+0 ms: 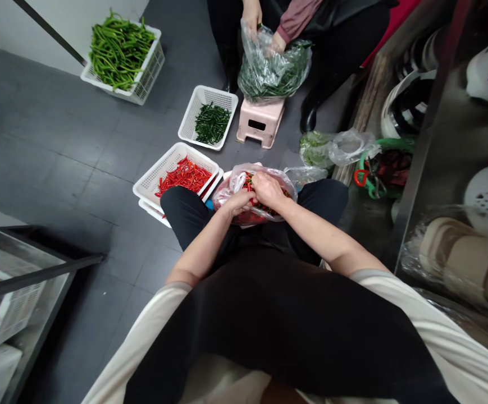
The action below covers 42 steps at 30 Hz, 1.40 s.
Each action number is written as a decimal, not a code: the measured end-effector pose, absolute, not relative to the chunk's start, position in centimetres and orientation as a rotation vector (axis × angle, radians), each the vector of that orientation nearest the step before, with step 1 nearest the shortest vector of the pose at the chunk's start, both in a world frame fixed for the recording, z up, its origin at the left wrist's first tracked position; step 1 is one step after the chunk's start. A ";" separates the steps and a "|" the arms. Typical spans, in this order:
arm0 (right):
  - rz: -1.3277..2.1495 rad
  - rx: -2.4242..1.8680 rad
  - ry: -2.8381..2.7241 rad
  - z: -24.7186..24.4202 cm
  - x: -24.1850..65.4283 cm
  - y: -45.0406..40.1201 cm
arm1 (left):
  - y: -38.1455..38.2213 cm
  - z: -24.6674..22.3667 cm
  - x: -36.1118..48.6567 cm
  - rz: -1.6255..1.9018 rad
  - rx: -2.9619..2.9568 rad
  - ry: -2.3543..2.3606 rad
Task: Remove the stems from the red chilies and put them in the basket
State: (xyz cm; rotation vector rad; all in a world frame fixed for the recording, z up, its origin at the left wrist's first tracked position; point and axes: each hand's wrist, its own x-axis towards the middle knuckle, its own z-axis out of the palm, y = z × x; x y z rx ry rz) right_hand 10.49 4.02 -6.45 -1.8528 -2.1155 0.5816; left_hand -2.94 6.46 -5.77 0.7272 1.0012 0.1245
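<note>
My left hand (242,203) is closed around a red chili pepper (251,189), over an open clear plastic bag (286,182) between my knees. Just against it, my right hand (268,188) is curled shut above the same bag, its fingertips meeting those of the left; what they pinch is hidden. Red chilies with green stems (272,210) fill the bag. To the left of my knee, a white perforated basket (146,182) holds loose red chilies (187,177), stacked on another white basket (153,213).
Ahead, a co-worker's hands (275,44) reach into a bag of green peppers (269,81) on a pink stool (271,115). Nearby are a basket of green chilies (188,120) and one of long green peppers (153,70). Shelving (420,151) lines the right; a metal rack (58,272) stands left.
</note>
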 end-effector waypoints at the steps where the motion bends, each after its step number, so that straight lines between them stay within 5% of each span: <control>1: 0.600 -1.863 -2.121 -6.5 10.5 4.2 | 6.6 -6.0 -2.8 0.114 0.746 1.030; 9: 0.823 -2.047 -1.650 -5.5 11.1 5.8 | 7.1 -5.8 -1.7 0.002 1.750 1.192; 15: 1.548 -1.712 -0.940 -5.0 12.9 6.1 | 6.9 -4.9 -3.0 -0.076 2.253 1.103; 18: 1.625 -1.883 -1.113 -5.3 14.0 4.7 | 7.4 -5.5 -4.1 -0.006 2.140 1.180; 21: 1.197 -2.254 -1.693 -5.7 14.1 2.5 | 7.7 -6.5 -5.0 0.181 1.851 1.239; 25: 0.725 -2.221 -2.293 -6.8 12.8 0.6 | 7.0 -7.2 -5.1 0.368 1.418 1.116; 29: 0.812 -2.164 -2.422 -8.7 12.1 0.7 | 6.1 -6.9 -5.1 0.407 1.110 1.081; 36: 1.234 -2.215 -1.646 -10.0 14.3 0.8 | 5.1 -5.7 -6.1 0.563 0.838 1.214; 42: 1.801 -1.567 -0.812 -7.6 13.8 0.3 | 4.4 -5.9 -4.5 0.435 0.841 1.076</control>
